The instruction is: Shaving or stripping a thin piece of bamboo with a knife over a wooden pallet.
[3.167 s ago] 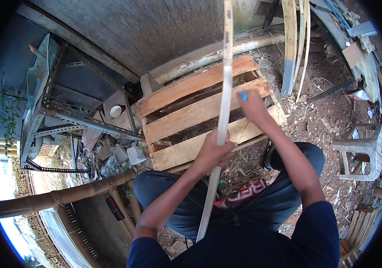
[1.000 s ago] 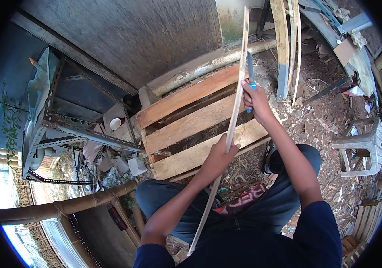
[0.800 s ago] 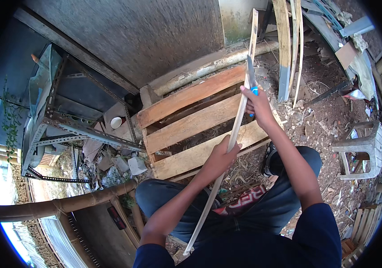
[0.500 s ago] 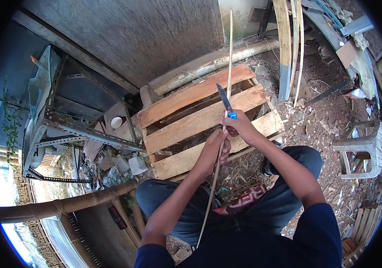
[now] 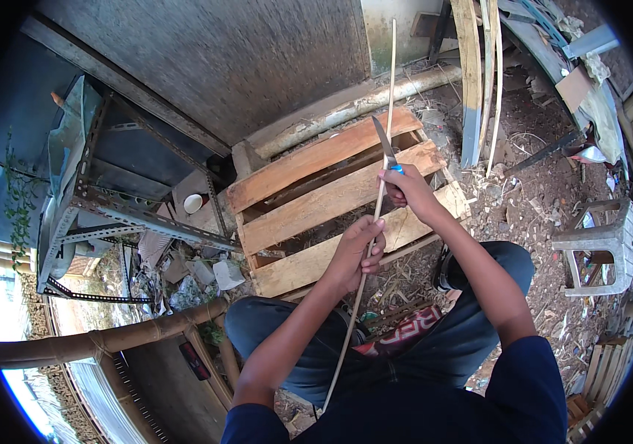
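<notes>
Gripping with closed fingers, the left hand [image 5: 359,253] holds a thin pale strip [image 5: 392,85]; the right hand's [image 5: 411,195] fingers clamp a blue-handled knife [image 5: 383,138], its blade crossing the strip. Moments ago the hands met; now a gap parts them, the right shifted up the strip, apparently bringing the blade to a farther stretch. The strip runs from between the person's legs [image 5: 254,320] out over a slatted wooden pallet [image 5: 316,214] on littered brown ground [image 5: 521,233]. Beyond stands a weathered panel [image 5: 213,70], flanked by a metal rack [image 5: 155,220] at left; a pale plastic stool [image 5: 590,238] sits at right.
</notes>
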Tool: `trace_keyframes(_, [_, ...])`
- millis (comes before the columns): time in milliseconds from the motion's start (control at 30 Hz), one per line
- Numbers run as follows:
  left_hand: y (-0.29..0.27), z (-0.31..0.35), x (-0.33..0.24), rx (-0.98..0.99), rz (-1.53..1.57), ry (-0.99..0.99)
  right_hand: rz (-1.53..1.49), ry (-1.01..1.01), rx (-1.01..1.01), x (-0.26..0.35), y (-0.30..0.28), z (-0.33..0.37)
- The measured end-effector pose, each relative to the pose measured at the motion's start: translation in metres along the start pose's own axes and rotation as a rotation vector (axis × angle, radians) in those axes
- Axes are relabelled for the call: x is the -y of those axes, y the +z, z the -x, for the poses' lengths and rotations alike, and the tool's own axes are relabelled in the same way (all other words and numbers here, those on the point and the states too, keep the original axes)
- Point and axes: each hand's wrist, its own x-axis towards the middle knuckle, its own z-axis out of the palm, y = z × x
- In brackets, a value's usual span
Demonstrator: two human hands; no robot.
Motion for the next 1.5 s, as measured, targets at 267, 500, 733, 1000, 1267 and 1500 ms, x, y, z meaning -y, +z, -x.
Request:
trace_keyframes(267, [-0.006,0.001,-0.011,-0.166,-0.176,0.211,0.657,-0.218,0.205,-0.004,0.008,0.013])
trace_keyframes(500, [0.001,0.001,-0.001,-0.286,-0.545,0.354,0.911,-0.396,0.013,-0.008,0.013,0.015])
trace_keyframes(733, [0.018,0.009,0.006,-0.266,-0.614,0.258,0.649,-0.102,-0.360,-0.001,-0.015,-0.002])
trace_keyframes(1000, [-0.015,-0.004,0.036,-0.361,-0.775,0.389,0.847,-0.162,-0.315,-0.001,-0.009,-0.016])
trace_keyframes(1267, [-0.009,-0.003,0.014,-0.433,-1.099,0.441,1.157,-0.294,-0.065,-0.023,0.019,0.005])
trace_keyframes(1500, [0.013,0.009,0.005,-0.430,-1.213,0.382,1.063,-0.185,-0.290,-0.008,-0.014,-0.015])
